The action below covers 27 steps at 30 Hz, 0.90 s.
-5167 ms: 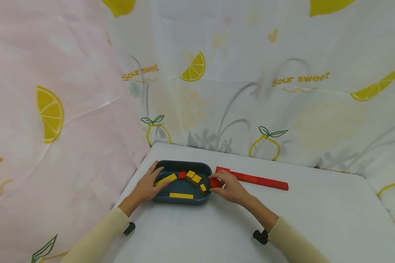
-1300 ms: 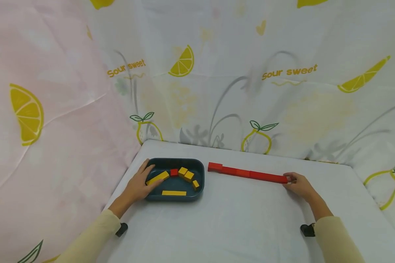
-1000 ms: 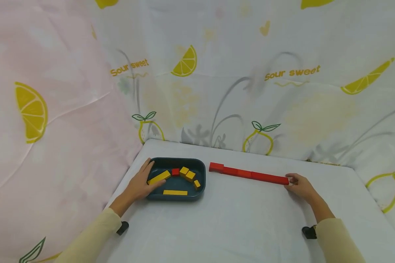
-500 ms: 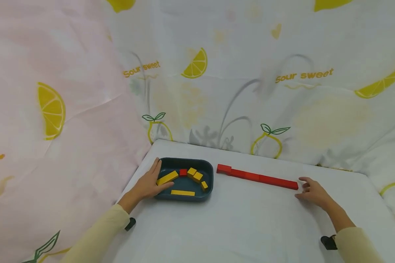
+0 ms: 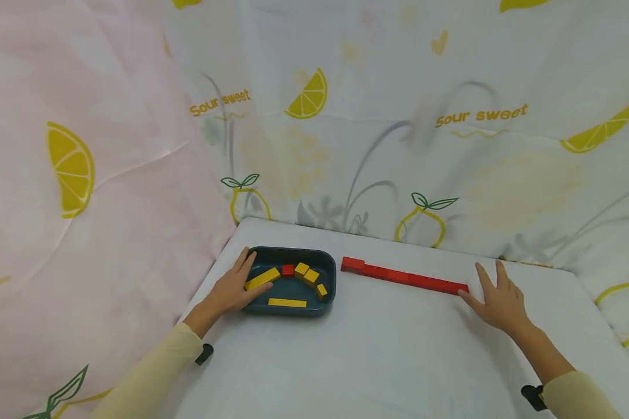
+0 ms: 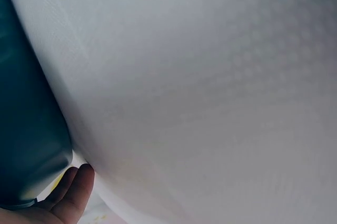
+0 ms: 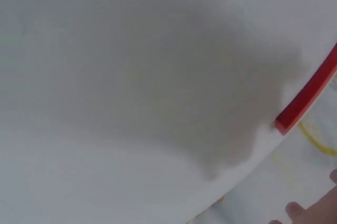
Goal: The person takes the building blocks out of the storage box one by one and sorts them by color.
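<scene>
While resting on the dark teal tray [image 5: 314, 311], left hand [image 5: 232, 290]: laid over the left rim with straight fingers, thumb stretched across the inside; pinching nothing, as far as visible.

Right hand [image 5: 500, 302]: spread wide with parted fingers, pinching nothing; toward the right edge of the white-covered table [image 5: 388, 355], thumb tip close to the right end of the red row; touching or just short, cannot tell.

Red row [image 5: 398, 276]: on the table, nearly parallel to the far edge, reaching from just beside the tray almost to the right thumb; bars end to end, finished at the left by a broader red block [image 5: 353, 265].

Handling of the row: probably light, hard and stiff, not fragile; seemingly just butted together, so apt to skew or split at a joint under a sideways nudge. Best taken piece by piece, with thumb and fingertip across the long sides.

Tray: near the far left corner of the table; likely rigid and smooth, best steadied by the rim at a short side.

Inside the tray: slanted yellow bar [image 5: 264, 278] by the left thumb, red cube [image 5: 288, 270] toward the far wall, pair of yellow cubes [image 5: 311, 277] to its right, small yellow block [image 5: 322, 291] near the right wall, flat yellow bar [image 5: 287, 302] along the near wall.
</scene>
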### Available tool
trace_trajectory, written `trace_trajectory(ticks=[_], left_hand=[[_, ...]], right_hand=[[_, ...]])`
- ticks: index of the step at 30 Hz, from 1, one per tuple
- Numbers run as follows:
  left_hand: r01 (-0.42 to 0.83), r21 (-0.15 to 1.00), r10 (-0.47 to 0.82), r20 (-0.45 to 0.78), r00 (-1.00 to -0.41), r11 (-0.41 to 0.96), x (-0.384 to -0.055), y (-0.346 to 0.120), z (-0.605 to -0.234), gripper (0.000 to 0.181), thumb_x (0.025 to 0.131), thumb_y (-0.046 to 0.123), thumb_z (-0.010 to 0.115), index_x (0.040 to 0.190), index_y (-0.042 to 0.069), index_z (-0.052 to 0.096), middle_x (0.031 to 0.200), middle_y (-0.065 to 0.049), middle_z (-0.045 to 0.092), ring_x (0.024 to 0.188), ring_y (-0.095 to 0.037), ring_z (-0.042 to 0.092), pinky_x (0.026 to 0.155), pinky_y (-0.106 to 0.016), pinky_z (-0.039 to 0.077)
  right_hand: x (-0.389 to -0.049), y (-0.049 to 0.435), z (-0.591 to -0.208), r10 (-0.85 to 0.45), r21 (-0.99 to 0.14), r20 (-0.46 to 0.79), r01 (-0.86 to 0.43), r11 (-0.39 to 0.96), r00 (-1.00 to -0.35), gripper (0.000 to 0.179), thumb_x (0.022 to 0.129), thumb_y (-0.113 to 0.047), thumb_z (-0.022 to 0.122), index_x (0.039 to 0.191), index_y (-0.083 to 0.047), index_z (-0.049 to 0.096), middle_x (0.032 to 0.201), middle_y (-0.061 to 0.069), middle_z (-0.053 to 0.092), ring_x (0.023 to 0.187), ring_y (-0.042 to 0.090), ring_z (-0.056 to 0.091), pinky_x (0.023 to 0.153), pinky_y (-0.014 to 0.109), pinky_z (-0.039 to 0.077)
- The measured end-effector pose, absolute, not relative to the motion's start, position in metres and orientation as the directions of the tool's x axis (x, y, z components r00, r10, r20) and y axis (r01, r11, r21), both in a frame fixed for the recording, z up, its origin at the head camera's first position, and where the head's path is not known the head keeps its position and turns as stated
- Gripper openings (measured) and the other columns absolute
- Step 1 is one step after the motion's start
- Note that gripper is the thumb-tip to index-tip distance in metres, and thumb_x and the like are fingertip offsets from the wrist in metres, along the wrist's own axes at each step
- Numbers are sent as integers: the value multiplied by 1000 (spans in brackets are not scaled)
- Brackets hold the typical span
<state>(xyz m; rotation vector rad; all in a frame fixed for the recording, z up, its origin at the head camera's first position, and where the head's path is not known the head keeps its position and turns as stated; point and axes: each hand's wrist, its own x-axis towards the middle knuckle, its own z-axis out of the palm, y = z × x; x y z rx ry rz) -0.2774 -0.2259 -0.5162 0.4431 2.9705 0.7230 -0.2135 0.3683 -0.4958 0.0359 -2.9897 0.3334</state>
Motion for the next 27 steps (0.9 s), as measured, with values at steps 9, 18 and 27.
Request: trace_trajectory(ticks=[9, 18, 27], left_hand=[[253, 447, 270, 26, -963, 858, -278, -229, -516, 102, 87, 74, 51, 159, 11, 16, 167, -14, 4, 141, -45, 36, 109, -65, 34], [242, 457, 262, 20, -965, 856, -267, -222, -532, 98, 87, 73, 52, 159, 14, 20, 168, -12, 6, 139, -43, 41, 108, -65, 36], [254, 434, 254, 60, -965, 864, -271, -223, -523, 96, 88, 72, 52, 158, 14, 22, 167, -12, 8, 136, -42, 45, 106, -65, 38]], right_hand=[[-226, 305, -482, -113, -196, 208, -154, 968, -972, 83, 89, -36, 71, 152, -2, 29, 156, 37, 11, 129, 63, 29, 102, 78, 25], [-220, 258, -483, -268, -101, 252, -300, 948, -930, 82, 85, -37, 74, 152, -8, 36, 157, 32, 18, 133, 52, 34, 106, 73, 28], [-235, 203, -462, -398, -83, 288, -437, 896, -871, 83, 87, -41, 74, 154, -12, 34, 160, 25, 18, 135, 45, 39, 110, 66, 32]])
